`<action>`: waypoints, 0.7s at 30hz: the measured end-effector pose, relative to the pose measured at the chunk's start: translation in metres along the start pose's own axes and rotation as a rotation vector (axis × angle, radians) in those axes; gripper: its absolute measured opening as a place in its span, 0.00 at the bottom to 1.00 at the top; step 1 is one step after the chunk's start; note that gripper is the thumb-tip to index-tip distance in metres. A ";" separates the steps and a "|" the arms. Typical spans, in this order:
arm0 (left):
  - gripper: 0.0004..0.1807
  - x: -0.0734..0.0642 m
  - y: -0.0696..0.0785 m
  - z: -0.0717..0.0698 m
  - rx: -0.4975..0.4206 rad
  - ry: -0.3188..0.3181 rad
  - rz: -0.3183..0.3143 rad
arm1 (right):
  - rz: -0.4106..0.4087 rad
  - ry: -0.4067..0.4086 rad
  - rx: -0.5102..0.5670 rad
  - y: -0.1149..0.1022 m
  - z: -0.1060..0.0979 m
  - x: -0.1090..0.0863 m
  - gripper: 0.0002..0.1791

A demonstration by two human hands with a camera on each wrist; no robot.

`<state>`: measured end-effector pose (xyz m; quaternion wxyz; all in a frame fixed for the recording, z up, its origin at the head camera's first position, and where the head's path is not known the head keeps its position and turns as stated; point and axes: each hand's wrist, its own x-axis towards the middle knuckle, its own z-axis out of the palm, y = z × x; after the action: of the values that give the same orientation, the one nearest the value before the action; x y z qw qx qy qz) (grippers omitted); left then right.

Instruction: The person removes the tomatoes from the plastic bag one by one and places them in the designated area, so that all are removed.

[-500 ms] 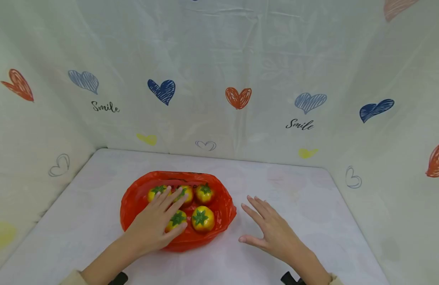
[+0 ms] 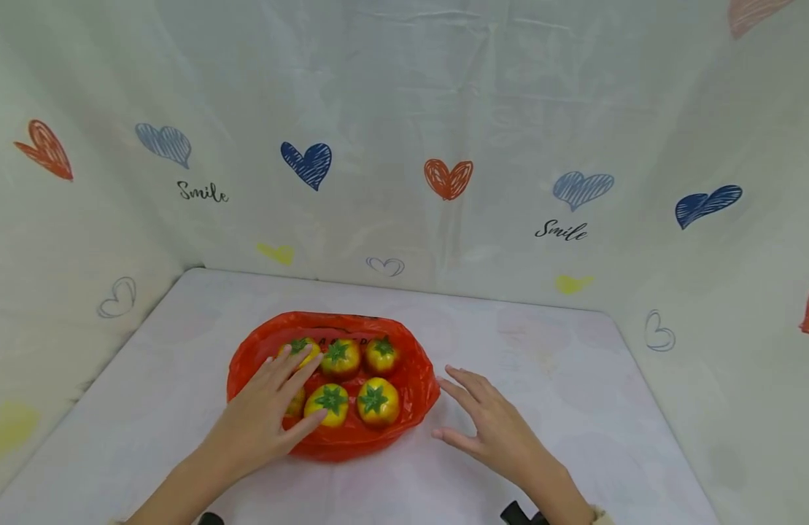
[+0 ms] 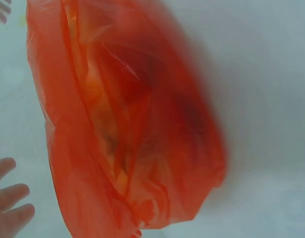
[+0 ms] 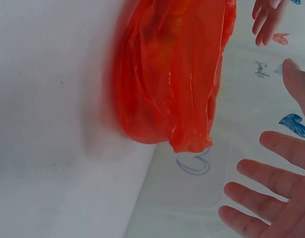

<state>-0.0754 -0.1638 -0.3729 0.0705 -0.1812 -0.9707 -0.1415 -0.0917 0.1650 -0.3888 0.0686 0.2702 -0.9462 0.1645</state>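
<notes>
A red plastic bag (image 2: 413, 364) stands on the table with its mouth spread wide and rolled into a rim. Inside sit several shiny yellow-orange fruits (image 2: 378, 402) with green star-shaped leaf tops, which look like persimmons or tomatoes. Fingers spread, my left hand (image 2: 256, 419) hovers over the bag's left side and hides part of the fruits there. My right hand (image 2: 499, 430) is just off the bag's right edge, thumb and fingers apart, holding nothing. In the right wrist view the bag's crumpled side (image 4: 182, 89) stands beside the spread right hand (image 4: 286, 193).
A white table (image 2: 548, 364) lies under the bag. Light cloth walls (image 2: 391, 95) printed with hearts and "Smile" close off the back and both sides.
My left hand has drawn back leftward over the bag, uncovering more fruits. The right hand has come slightly closer to the bag's right edge. The head view has shifted a little.
</notes>
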 end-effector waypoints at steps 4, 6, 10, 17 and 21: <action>0.40 -0.004 -0.005 0.000 -0.007 0.046 -0.039 | -0.009 0.032 0.037 -0.003 0.005 0.003 0.37; 0.39 -0.007 -0.007 0.000 -0.011 0.065 -0.066 | -0.016 0.047 0.060 -0.005 0.008 0.004 0.35; 0.38 -0.011 -0.010 -0.001 -0.036 0.089 -0.134 | -0.022 0.070 0.124 -0.010 0.014 0.005 0.32; 0.37 -0.019 -0.013 0.002 -0.072 0.178 -0.201 | -0.009 0.108 0.217 -0.019 0.022 0.010 0.26; 0.37 -0.022 -0.014 0.005 -0.076 0.233 -0.242 | -0.025 0.133 0.262 -0.024 0.027 0.013 0.25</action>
<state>-0.0605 -0.1825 -0.3854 0.1583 -0.0480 -0.9645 -0.2057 -0.0911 0.1300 -0.4042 0.0974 0.2770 -0.9065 0.3033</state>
